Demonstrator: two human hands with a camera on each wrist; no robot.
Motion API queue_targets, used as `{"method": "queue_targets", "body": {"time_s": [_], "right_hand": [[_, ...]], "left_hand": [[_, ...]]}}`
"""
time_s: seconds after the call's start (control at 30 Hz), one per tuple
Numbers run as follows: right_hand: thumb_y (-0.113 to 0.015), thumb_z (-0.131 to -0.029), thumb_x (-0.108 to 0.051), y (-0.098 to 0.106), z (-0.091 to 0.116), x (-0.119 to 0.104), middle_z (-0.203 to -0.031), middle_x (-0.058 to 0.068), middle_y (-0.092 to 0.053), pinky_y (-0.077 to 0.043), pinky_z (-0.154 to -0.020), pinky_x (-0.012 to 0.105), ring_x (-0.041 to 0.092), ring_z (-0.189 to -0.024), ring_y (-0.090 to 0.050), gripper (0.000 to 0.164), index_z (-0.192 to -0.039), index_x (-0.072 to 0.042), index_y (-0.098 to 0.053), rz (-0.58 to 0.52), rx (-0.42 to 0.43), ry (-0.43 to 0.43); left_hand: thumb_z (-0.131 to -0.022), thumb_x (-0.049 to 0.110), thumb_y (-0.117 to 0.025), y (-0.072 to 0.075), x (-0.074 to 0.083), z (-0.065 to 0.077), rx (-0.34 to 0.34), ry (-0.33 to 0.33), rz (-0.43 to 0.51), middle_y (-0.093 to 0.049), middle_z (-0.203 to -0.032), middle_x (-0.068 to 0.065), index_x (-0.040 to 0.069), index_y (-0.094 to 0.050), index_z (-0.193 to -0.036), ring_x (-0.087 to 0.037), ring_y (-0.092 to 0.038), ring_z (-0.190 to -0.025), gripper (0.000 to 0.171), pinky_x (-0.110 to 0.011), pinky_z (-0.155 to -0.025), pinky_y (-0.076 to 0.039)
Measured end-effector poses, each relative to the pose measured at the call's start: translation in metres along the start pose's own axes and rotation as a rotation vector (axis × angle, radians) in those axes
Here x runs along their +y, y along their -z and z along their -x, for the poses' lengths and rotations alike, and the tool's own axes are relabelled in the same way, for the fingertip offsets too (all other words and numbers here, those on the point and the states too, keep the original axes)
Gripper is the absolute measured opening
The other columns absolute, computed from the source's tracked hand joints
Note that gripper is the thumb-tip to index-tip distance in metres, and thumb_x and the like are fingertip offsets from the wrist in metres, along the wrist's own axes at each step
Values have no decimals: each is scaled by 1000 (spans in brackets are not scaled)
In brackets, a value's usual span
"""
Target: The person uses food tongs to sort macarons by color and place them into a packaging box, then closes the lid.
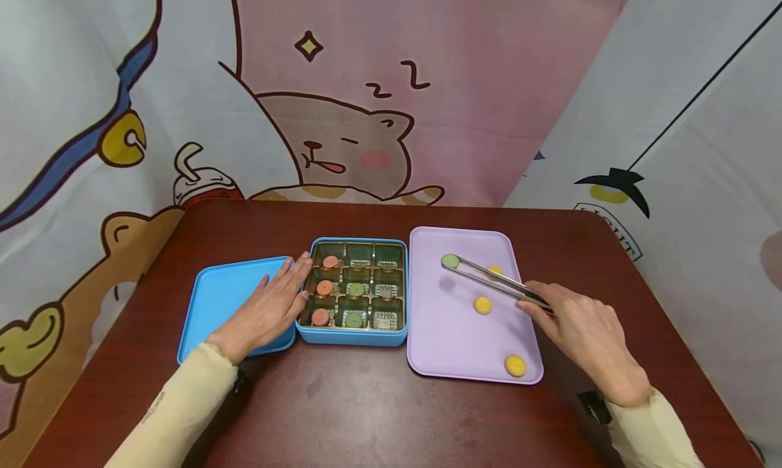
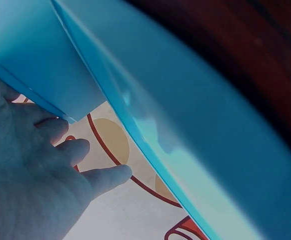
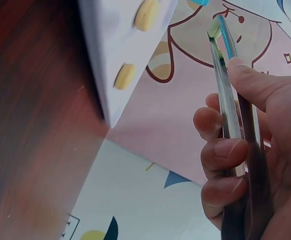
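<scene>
My right hand [image 1: 583, 332] grips metal tongs [image 1: 497, 284]. Between the tong tips is a green round cookie [image 1: 450, 261], held above the lilac tray [image 1: 452, 349]. Three yellow cookies [image 1: 482, 306] lie on that tray, one partly behind the tongs. With fingers extended, my left hand [image 1: 269, 312] touches the left side of a blue box [image 1: 351, 337]. The box has a gold compartment insert: orange cookies [image 1: 325, 288] fill the left column's three cells, and green cookies [image 1: 356, 289] sit in the middle column's centre and front cells. In the right wrist view, the tongs [image 3: 228, 100] pinch the green cookie [image 3: 214, 29].
A blue lid [image 1: 226, 295] lies left of the box, partly under my left hand and forearm. Box and tray stand side by side on a dark red-brown table [image 1: 379, 414]. Behind the table hangs a cartoon-printed cloth [image 1: 489, 81].
</scene>
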State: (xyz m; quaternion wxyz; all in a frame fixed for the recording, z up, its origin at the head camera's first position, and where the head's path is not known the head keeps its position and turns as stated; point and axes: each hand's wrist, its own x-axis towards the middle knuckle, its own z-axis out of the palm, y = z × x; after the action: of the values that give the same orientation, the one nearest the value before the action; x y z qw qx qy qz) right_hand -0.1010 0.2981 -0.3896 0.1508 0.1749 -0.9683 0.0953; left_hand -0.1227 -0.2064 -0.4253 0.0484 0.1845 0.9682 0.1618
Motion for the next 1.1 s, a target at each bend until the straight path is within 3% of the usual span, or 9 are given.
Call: {"method": "queue_targets", "body": {"time_s": [0.47, 0.73, 0.87, 1.1], "right_hand": [[-81, -89, -39, -1, -18, -19, -85, -2, -70, -30, -42, 26, 8, -52, -41, 38, -118, -14, -75, -21, 63, 81], [-81, -90, -37, -4, -31, -32, -87, -2, -71, -31, -41, 27, 10, -53, -45, 41, -124, -16, -74, -44, 70, 123], [-79, -91, -39, -5, -38, -39, -92, 1, -73, -34, -42, 27, 11, -55, -48, 40, -121, -13, -74, -44, 53, 140], [-77, -93, -40, -11, -51, -50, -83, -5, -68, -35, -42, 25, 8, -54, -45, 35, -116, -14, -75, -73, 35, 178]], "left_hand": [[-113, 34, -37, 2, 1, 0, -3, 8, -1, -11, -173, -9, 8, -16, -167, -38, -11, -158, 63, -72, -118, -18], [-113, 33, -38, 2, 1, 0, 5, 4, -4, -12, -173, -9, 7, -17, -166, -38, -12, -158, 62, -72, -117, -19], [-113, 32, -38, 2, 1, 0, 3, 0, -3, -11, -173, -9, 7, -18, -166, -37, -11, -158, 62, -72, -117, -19], [-113, 31, -39, 2, 1, 0, -8, 7, -3, -11, -173, -9, 8, -17, -166, -38, -12, -158, 63, -71, -118, -18]]}}
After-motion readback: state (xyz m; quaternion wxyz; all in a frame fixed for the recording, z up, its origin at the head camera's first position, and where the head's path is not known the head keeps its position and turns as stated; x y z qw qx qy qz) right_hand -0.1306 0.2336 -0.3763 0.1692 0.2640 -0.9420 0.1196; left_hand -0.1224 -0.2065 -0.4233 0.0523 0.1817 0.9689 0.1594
